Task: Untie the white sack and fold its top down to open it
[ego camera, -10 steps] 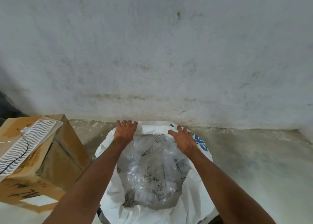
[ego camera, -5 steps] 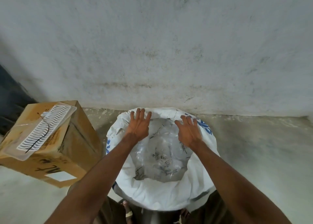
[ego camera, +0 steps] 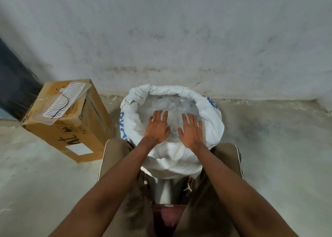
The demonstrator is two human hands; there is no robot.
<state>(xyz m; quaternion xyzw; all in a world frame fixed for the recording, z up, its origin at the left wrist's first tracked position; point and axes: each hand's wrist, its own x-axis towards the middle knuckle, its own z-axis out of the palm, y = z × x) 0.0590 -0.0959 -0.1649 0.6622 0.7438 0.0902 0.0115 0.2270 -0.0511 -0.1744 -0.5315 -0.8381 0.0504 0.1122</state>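
Note:
The white sack [ego camera: 212,114] with blue print stands on the floor between my knees, against the wall. Its top is rolled down into a thick rim all round, and the mouth is wide open. Inside lies clear crinkled plastic [ego camera: 172,102]. My left hand [ego camera: 158,127] and my right hand [ego camera: 191,130] hover side by side over the near half of the opening, palms down, fingers spread, holding nothing. Whether they touch the plastic I cannot tell.
A brown cardboard box [ego camera: 79,129] with a white wavy-patterned sheet [ego camera: 64,100] on top stands just left of the sack. The grey wall [ego camera: 179,39] rises right behind the sack. Bare concrete floor [ego camera: 278,147] spreads to the right. A dark object [ego camera: 12,86] leans at far left.
Both hands left the sack's far rim and drew back toward me, over the near part of the opening. The view has pulled back, showing my legs.

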